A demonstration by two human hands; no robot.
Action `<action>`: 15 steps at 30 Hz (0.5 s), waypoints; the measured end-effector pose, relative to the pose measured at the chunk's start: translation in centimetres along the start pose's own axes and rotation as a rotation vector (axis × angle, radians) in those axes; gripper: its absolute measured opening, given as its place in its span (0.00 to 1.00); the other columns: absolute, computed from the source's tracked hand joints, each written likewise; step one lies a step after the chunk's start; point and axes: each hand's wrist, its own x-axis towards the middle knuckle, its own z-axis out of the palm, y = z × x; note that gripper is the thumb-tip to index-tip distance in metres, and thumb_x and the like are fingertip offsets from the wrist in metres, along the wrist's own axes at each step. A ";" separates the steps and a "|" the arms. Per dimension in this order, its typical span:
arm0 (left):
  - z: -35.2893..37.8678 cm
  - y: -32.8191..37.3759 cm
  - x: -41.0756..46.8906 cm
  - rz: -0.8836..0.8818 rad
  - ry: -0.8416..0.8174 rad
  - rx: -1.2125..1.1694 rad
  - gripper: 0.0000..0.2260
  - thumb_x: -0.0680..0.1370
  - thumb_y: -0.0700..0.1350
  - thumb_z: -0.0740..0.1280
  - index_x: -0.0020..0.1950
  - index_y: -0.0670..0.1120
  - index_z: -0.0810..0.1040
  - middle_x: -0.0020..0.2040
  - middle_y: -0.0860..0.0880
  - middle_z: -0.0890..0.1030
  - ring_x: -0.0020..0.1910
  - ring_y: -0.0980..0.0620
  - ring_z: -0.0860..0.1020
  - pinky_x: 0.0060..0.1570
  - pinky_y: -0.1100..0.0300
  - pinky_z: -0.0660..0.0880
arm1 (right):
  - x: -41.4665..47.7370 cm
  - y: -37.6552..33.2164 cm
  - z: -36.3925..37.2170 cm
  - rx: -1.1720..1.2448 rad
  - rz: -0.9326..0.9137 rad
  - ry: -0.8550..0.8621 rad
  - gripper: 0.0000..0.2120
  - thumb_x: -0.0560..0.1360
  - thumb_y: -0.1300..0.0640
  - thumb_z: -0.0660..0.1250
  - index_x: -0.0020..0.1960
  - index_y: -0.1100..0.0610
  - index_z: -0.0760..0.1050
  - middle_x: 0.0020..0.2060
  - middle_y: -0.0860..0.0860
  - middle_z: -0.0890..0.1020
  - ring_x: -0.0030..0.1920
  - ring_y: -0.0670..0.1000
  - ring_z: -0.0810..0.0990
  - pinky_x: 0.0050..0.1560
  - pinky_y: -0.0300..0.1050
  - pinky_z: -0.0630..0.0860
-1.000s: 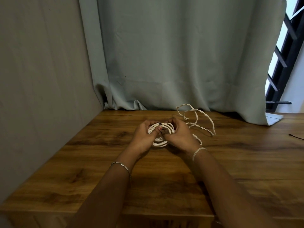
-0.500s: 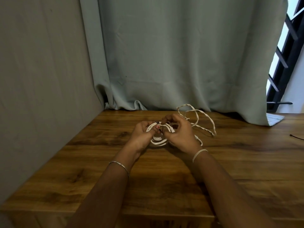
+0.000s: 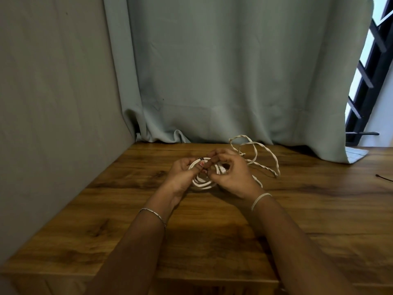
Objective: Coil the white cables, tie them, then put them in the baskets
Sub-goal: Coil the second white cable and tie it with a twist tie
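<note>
Head view. Both hands meet over the wooden table (image 3: 212, 235), working on one coil (image 3: 203, 184) of white cable.

- Left hand (image 3: 182, 174): fingers curled round the coil's near-left rim, thumb pressed on top. It holds the loops together.
- Right hand (image 3: 232, 177): thumb and forefinger pinched together on the coil's top strands, right against the left thumb. The other fingers are loosely bent.
- Small dark piece (image 3: 201, 159) just at the left thumb tip. Could be a tie or a plug end; too small to tell.
- Coil hangs between the two sets of fingers, with its lower loops below them, close to the table.
- Second cable (image 3: 266, 155), twisted and loose, sprawls just beyond the right knuckles, not yet coiled.

Step, as I judge it: coiling of the first cable is done and tying is in hand. The next move calls for the left grip to hold the loops from springing while the right fingers cinch the tie round them.

Containers: no basket in sight anywhere near the fingers, so nothing can be said of their contents. A thin dark strip (image 3: 383, 178) lies well off past the right hand.
</note>
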 end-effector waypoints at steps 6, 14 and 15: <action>0.1 -0.1 0.2 0.003 0.009 0.032 0.12 0.77 0.42 0.69 0.59 0.39 0.78 0.51 0.39 0.84 0.52 0.41 0.82 0.55 0.48 0.79 | 0.4 0.3 0.2 -0.014 0.028 0.041 0.10 0.71 0.63 0.73 0.42 0.48 0.79 0.48 0.44 0.80 0.52 0.42 0.79 0.55 0.39 0.76; 0.9 -0.4 0.2 0.164 0.077 0.185 0.10 0.75 0.40 0.71 0.55 0.44 0.78 0.51 0.44 0.84 0.52 0.46 0.82 0.55 0.49 0.79 | 0.3 0.0 0.3 0.059 0.158 0.082 0.08 0.77 0.61 0.66 0.46 0.48 0.76 0.45 0.45 0.81 0.50 0.42 0.78 0.49 0.34 0.73; 0.9 -0.4 0.2 0.194 0.088 0.218 0.10 0.75 0.39 0.72 0.55 0.44 0.78 0.51 0.44 0.84 0.52 0.47 0.82 0.55 0.51 0.79 | 0.3 0.0 0.3 0.068 0.168 0.089 0.08 0.77 0.61 0.66 0.45 0.47 0.75 0.46 0.46 0.81 0.50 0.43 0.78 0.49 0.35 0.73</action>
